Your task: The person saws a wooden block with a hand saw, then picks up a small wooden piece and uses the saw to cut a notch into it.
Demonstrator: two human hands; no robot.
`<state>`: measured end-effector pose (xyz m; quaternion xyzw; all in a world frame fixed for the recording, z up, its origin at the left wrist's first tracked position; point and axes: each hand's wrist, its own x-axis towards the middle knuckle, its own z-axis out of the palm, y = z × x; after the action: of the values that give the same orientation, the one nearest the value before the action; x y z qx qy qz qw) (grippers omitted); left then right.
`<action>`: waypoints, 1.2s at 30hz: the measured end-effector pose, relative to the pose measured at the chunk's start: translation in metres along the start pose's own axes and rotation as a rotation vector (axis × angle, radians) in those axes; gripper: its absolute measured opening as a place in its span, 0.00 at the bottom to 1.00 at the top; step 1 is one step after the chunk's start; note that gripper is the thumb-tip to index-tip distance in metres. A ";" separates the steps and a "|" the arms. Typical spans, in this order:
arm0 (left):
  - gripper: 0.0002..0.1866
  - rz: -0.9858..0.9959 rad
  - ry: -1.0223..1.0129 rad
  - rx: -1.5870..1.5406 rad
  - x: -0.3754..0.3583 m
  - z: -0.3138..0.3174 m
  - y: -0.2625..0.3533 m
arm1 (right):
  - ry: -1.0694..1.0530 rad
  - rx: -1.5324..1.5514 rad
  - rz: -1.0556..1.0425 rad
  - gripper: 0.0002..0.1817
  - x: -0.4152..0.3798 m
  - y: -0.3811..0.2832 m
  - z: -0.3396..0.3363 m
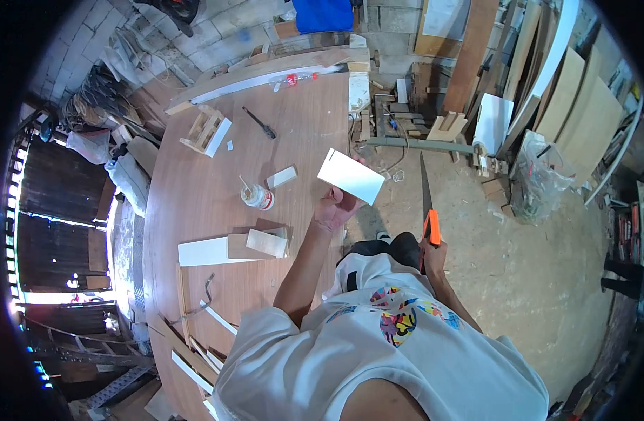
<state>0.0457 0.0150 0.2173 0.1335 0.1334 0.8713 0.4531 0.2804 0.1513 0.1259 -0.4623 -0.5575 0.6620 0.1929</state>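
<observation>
My left hand (pixel 335 209) is closed on a white rectangular board (pixel 351 176), held up over the right edge of the table; a short dark slot or mark shows near one corner. Down at my right side, my right hand (pixel 433 257) grips a handsaw (pixel 432 226) by its orange handle, the blade pointing away from me. A jar with a white and red label (pixel 257 196) stands left of the board, a stick poking out of it. Beside that jar lies a small white block (pixel 281 177).
On the table (pixel 196 168) are a small wooden frame (pixel 206 131), a dark screwdriver-like tool (pixel 259 123), white and wooden boards (pixel 204 252) and a clear bottle with red parts (pixel 294 80). Planks (pixel 471 56) lean against the wall. A clear plastic bag (pixel 539 186) sits on the floor at right.
</observation>
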 end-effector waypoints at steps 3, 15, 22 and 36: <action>0.47 0.023 -0.048 0.068 -0.005 0.001 0.000 | -0.007 -0.011 0.021 0.07 -0.002 -0.001 0.001; 0.46 0.006 -0.151 0.065 -0.019 0.019 -0.004 | -0.031 0.007 0.073 0.08 -0.007 0.005 0.001; 0.44 0.013 -0.148 -0.058 -0.019 0.012 -0.010 | -0.029 0.008 0.071 0.08 -0.012 0.007 0.002; 0.42 0.051 -0.232 0.019 -0.019 0.001 -0.017 | -0.083 -0.041 0.078 0.06 -0.017 0.000 0.006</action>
<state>0.0691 0.0083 0.2099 0.2412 0.0850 0.8598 0.4421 0.2842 0.1346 0.1326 -0.4599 -0.5600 0.6760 0.1342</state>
